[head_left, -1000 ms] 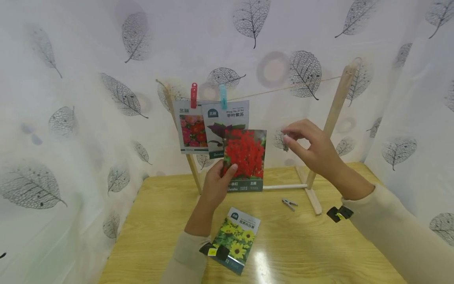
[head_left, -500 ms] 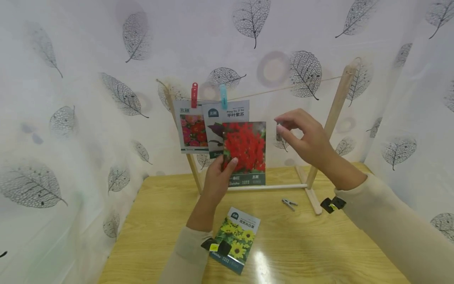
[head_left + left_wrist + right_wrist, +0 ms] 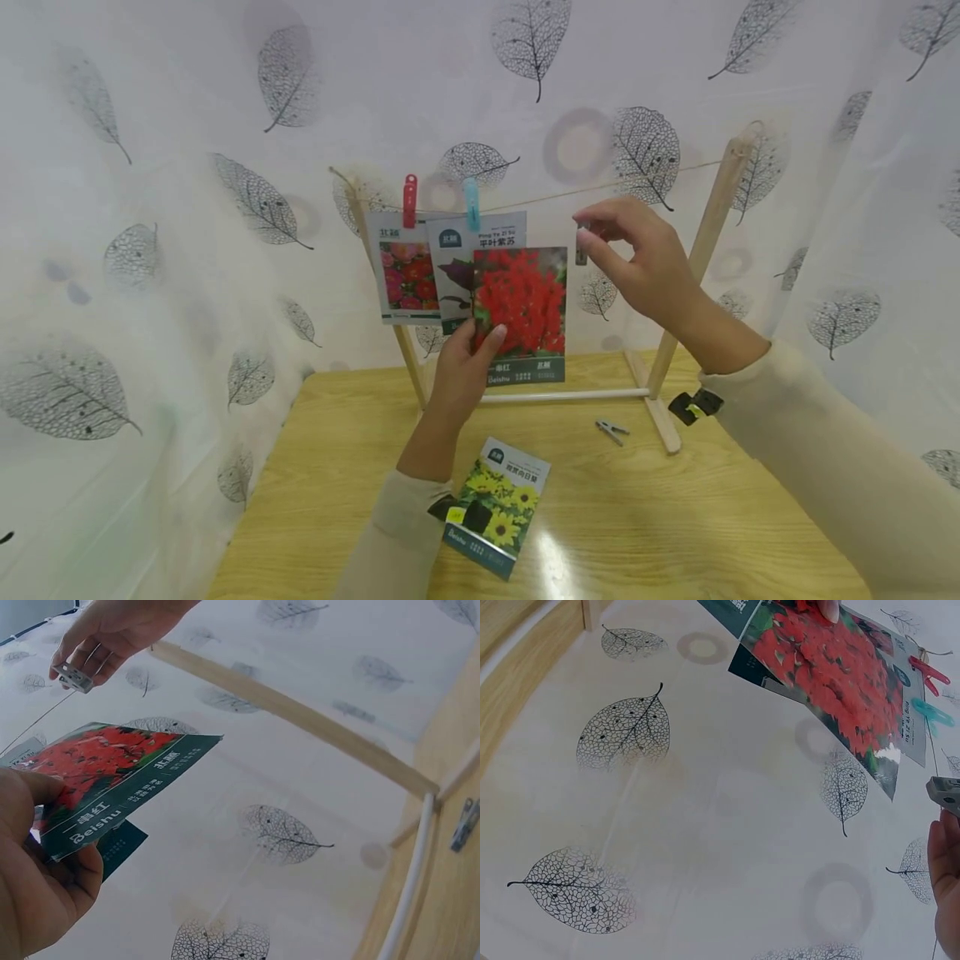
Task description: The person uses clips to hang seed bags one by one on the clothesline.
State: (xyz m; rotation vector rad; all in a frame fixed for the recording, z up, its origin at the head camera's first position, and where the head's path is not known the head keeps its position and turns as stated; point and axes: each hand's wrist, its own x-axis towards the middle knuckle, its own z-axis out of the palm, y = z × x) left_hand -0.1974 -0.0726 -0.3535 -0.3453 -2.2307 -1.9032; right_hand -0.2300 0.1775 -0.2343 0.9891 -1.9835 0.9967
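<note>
My left hand [image 3: 463, 362] pinches the lower left edge of a seed packet [image 3: 521, 308] with red flowers, held upright below the string. Thumb in front, its other fingers are behind the packet. To the right, my right hand [image 3: 645, 258] pinches a grey clothespin [image 3: 581, 244] just under the string [image 3: 555, 198]. In the left wrist view, this clothespin [image 3: 73, 677] is close to the string. Two seed packets hang at the left: one with pink and red flowers [image 3: 408, 279] on a red clothespin [image 3: 410, 202], another with purple leaves [image 3: 456, 279] on a blue clothespin [image 3: 472, 205], partly covered by the held packet.
A wooden frame with a right post [image 3: 708, 217] and a left post [image 3: 411, 362] carries the string. A white crossbar [image 3: 570, 396] joins its feet. On the table [image 3: 637, 517] lie a yellow-flower seed packet [image 3: 517, 500] and another grey clothespin [image 3: 612, 431]. A leaf-printed curtain [image 3: 187, 317] surrounds the table.
My left hand has raised the red-flower packet a little. My right hand has moved up and left with the grey clothespin, nearer the string. The hanging packets have stayed put.
</note>
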